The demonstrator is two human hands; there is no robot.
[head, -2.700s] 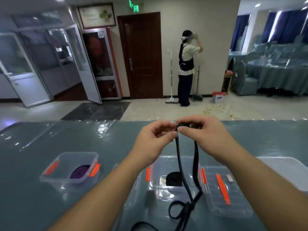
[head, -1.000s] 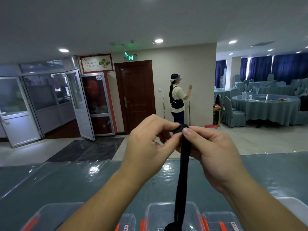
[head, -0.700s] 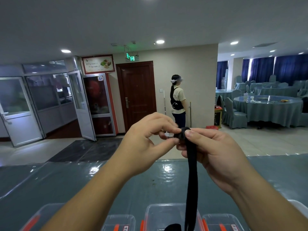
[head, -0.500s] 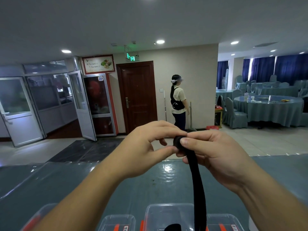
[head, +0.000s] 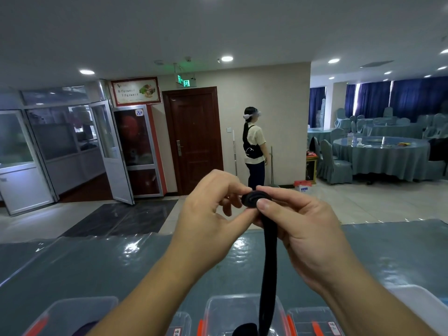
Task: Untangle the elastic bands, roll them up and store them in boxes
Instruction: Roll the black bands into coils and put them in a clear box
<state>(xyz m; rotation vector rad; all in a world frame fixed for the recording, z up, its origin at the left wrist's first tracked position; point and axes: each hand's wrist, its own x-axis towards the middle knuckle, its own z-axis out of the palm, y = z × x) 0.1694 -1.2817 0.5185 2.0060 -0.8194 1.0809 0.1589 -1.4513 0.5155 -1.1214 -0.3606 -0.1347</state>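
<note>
In the foreground, a worktop (head: 97, 267) under glossy grey-green plastic sheeting spans the view; beyond it lies a pale tiled floor with a dark mat (head: 121, 218) before open glass doors (head: 111, 154), a brown door (head: 194, 139) under a green exit sign (head: 183, 81), and a framed picture (head: 136, 91) on the wall; a person (head: 253, 147) stands beside the door, turned away; at right, round tables (head: 380, 154) and covered chairs in grey-green cloth stand before blue curtains (head: 378, 95). Along the near edge of the worktop stand clear boxes with orange clips: the left box (head: 72, 311) holds something purple, barely seen at the frame edge; the middle box (head: 223, 309) holds a black roll (head: 244, 329); a small box (head: 180, 326) and a right box (head: 312, 318) are cut off, contents not visible; a white bin (head: 419, 304) shows at far right. Above the boxes, the left hand (head: 208, 226) and right hand (head: 303, 229) meet, both with fingers curled, each pinching between thumb and fingertips the coiled end of the black band (head: 255, 198); the unrolled tail hangs straight down from the coil into the middle box.
</note>
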